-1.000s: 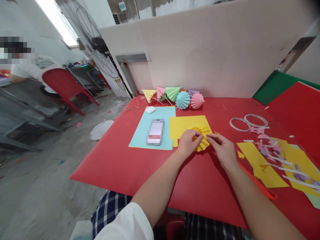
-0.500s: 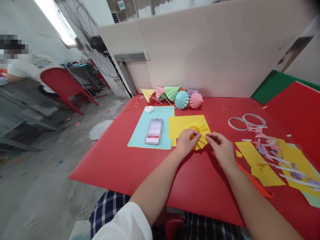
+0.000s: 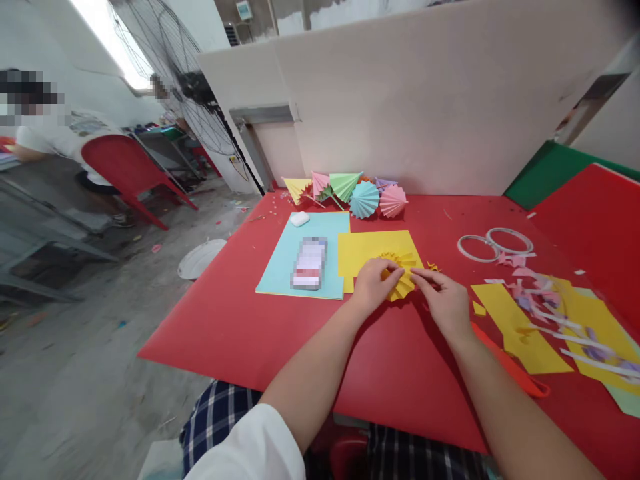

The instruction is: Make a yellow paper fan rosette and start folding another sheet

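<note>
A pleated yellow paper rosette [image 3: 401, 288] is held above the red tabletop, partly covered by my fingers. My left hand [image 3: 374, 283] pinches its left side between thumb and fingers. At the rosette's right side, near its middle, my right hand [image 3: 443, 293] has thumb and forefinger pressed together; whether a small piece lies between them is too small to tell. Behind the rosette lies a flat yellow paper sheet [image 3: 373, 248], overlapping light blue sheets [image 3: 273, 270]. A phone [image 3: 309, 263] rests on the blue paper, with a small white object [image 3: 300, 219] above it.
Folded paper umbrellas [image 3: 364, 199] in several colours stand along the back board. To the right are two rolls of tape [image 3: 479, 247], cut yellow paper [image 3: 520, 333], paper strips [image 3: 583, 337] and orange-handled scissors [image 3: 515, 373]. A person sits at another table, far left.
My right thumb and forefinger have moved slightly left, closer in over the rosette. My left hand keeps its hold, and the things on the table have not moved.
</note>
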The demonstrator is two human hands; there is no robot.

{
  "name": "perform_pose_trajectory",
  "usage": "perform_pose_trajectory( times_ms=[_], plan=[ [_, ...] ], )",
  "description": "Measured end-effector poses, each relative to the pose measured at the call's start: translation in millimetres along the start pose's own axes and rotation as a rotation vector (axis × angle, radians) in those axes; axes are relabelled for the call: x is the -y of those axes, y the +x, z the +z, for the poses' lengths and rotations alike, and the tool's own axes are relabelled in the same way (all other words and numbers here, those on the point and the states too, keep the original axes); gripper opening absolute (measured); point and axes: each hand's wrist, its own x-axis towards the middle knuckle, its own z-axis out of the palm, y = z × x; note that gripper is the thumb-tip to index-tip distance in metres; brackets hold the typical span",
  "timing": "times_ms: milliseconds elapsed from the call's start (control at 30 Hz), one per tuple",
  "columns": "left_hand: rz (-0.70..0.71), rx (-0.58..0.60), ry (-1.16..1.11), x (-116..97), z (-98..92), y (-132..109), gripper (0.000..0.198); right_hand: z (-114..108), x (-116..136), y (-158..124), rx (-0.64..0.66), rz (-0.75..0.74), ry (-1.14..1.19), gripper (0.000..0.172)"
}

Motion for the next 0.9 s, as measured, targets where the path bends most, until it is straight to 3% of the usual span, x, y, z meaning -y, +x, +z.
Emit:
perform_pose_trajectory(
  times_ms=[900],
  plan=[
    [-0.022,0.017,-0.036,0.3,-0.8,0.0,0.020,1.2,0.5,-0.2,-0.008,-0.035,-0.037,0.022]
  ],
)
